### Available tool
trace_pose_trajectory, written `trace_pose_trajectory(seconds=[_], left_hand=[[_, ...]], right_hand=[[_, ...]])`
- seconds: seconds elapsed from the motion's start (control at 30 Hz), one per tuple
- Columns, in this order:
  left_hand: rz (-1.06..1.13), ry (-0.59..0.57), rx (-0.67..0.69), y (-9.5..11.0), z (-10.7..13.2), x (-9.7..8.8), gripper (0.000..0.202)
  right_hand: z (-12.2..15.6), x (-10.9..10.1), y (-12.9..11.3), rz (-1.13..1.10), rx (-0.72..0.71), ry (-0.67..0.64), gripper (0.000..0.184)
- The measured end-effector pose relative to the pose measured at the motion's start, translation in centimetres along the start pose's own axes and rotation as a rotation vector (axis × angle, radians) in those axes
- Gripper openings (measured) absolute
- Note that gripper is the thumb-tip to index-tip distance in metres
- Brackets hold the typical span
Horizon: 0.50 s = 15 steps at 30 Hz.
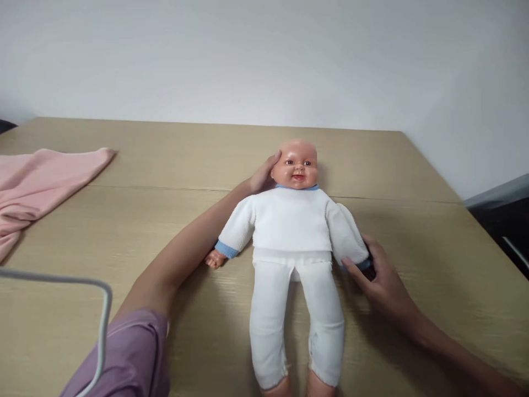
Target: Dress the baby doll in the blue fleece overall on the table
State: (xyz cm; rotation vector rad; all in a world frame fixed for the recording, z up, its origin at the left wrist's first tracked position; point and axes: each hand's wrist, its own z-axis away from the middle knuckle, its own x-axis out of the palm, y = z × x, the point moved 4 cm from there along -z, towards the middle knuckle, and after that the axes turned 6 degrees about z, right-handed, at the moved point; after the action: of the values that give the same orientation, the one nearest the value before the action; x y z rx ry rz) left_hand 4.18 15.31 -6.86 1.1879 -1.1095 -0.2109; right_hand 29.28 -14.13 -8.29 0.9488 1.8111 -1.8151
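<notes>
A baby doll [292,220] in a white top with blue collar and cuffs and white trousers lies face up on the table, its head toward the far side. My left hand [264,173] cups the side of the doll's head, with the fingers partly hidden behind it. Around the cuff of the doll's arm on the right, my right hand [378,275] is closed, thumb on top; the doll's hand there is mostly covered. The doll's other arm rests out to the left, beside my left forearm. Its feet run out of view at the bottom.
Pink cloth [45,182] lies crumpled on the left of the wooden table [185,149]. A white cable [105,309] crosses the lower left corner, close to the camera. A pale wall [264,60] stands behind the table. Something dark [504,220] is beyond the right edge.
</notes>
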Motion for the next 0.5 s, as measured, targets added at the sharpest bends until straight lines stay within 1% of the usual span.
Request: trace_pose_trajectory(seconds=[0.13,0.27,0.33,0.5], left_hand=[[0.002,0.014,-0.043,0.1,-1.0,-1.0,0.082],[0.029,0.062,0.002,0.7,-1.6,-1.7,0.077],[0.024,0.075,-0.001,0.9,-1.9,-2.0,0.077],[-0.047,0.066,0.02,1.1,-2.4,-2.3,0.077]], right_hand=[[0.2,0.1,0.4,0.024,0.004,-0.014,0.074],[0.5,-0.1,0.6,-0.006,0.052,0.011,0.083],[0.6,-0.1,0.6,-0.004,0.062,0.011,0.085],[0.9,-0.5,0.9,0.043,0.061,-0.004,0.084]])
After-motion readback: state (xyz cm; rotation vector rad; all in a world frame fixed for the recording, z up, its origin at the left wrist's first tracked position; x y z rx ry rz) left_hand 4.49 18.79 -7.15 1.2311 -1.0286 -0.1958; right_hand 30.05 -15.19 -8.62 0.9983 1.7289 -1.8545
